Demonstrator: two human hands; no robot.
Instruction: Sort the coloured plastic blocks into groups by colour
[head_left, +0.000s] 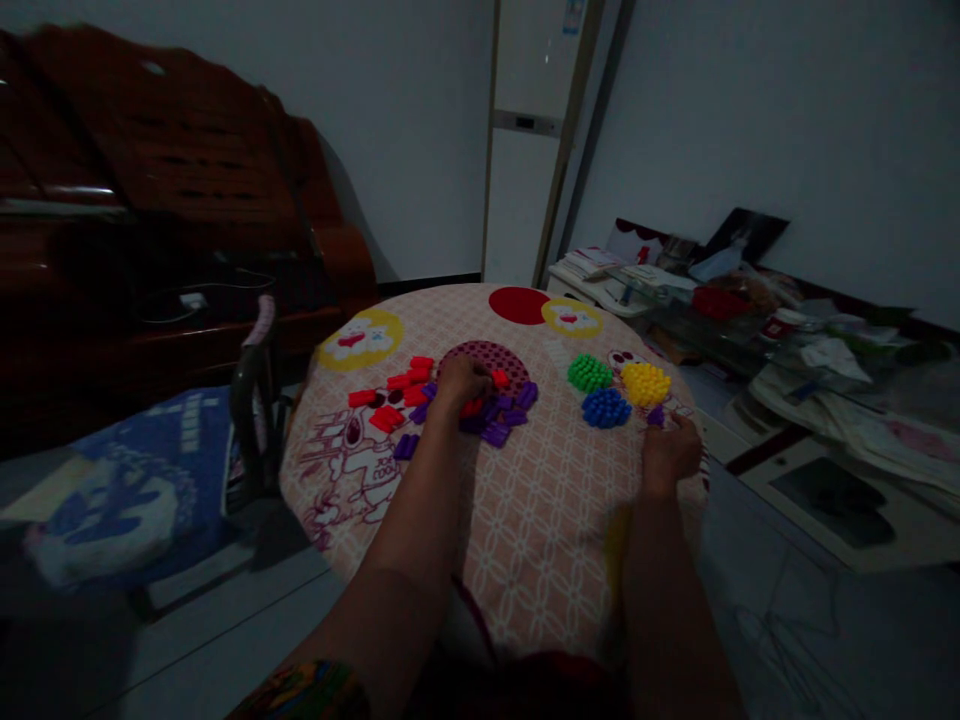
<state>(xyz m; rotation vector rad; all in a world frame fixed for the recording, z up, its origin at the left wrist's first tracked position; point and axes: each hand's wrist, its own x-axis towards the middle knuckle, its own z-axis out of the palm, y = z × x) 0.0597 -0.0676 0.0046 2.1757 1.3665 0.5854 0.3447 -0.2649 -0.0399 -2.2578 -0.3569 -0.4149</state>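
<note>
My left hand [463, 382] reaches over a loose pile of small purple plastic pieces [495, 434] mixed with a few red ones. Its fingers are curled down, and what lies between them is hidden. Several red plastic pieces [361, 398] are scattered to the left of that hand. At the right edge of the table, my right hand [673, 450] pinches one purple piece [655, 415] between thumb and fingers. Just beyond it sit a yellow cluster [646, 384] of small plastic pieces, a blue cluster [606, 408] and a green cluster [589, 373].
A patterned cloth covers the round table [540, 520]. To the left stand a folding chair [255, 400] with a blue cloth item and a wooden bench [165, 170]. A cluttered low cabinet [795, 500] is on the right. Behind the table rises a tall white unit [525, 190].
</note>
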